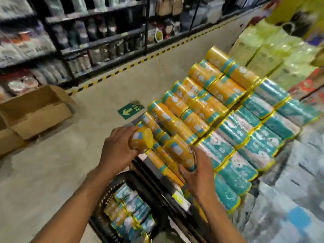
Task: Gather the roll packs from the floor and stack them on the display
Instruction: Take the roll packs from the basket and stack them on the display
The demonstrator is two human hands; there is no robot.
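Note:
The display (228, 109) carries rows of yellow roll packs on the left and teal roll packs (254, 137) on the right, all lying on their sides. My left hand (117, 148) grips a yellow roll pack (142, 139) at the display's near left corner. My right hand (198, 171) holds another yellow roll pack (182, 151) at its near end, against the stack's front. A black basket (105, 195) on the floor below holds several more teal and yellow packs (129, 211).
An open cardboard box (36, 109) sits on the floor at the left. Dark shelving with goods (73, 41) runs along the far side, past a yellow-black floor stripe. Green packages (273, 53) are piled behind the display. A green arrow sign (129, 109) is on the floor.

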